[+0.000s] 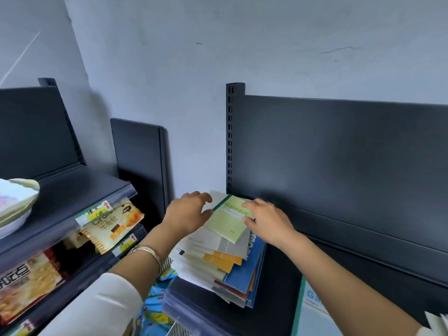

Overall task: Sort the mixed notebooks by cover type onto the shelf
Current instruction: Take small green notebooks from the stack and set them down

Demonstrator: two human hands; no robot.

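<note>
A light green notebook (228, 220) with a dark green spine lies on top of a messy pile of notebooks (218, 263) at the left end of the dark shelf (278, 287). My right hand (268, 220) rests on the green notebook's right edge, fingers curled over its cover. My left hand (188, 213) hovers at its left edge with fingers apart, touching the pile. The pile shows white, orange and blue covers. A pale blue notebook (312, 311) with a green spine lies alone on the shelf at lower right.
A second dark shelf unit (72, 197) stands to the left with snack packets (114, 224) below it and a pale bundle (14, 202) on top. A loose dark panel (138, 154) leans against the grey wall. Colourful packets (155, 306) lie low between the shelves.
</note>
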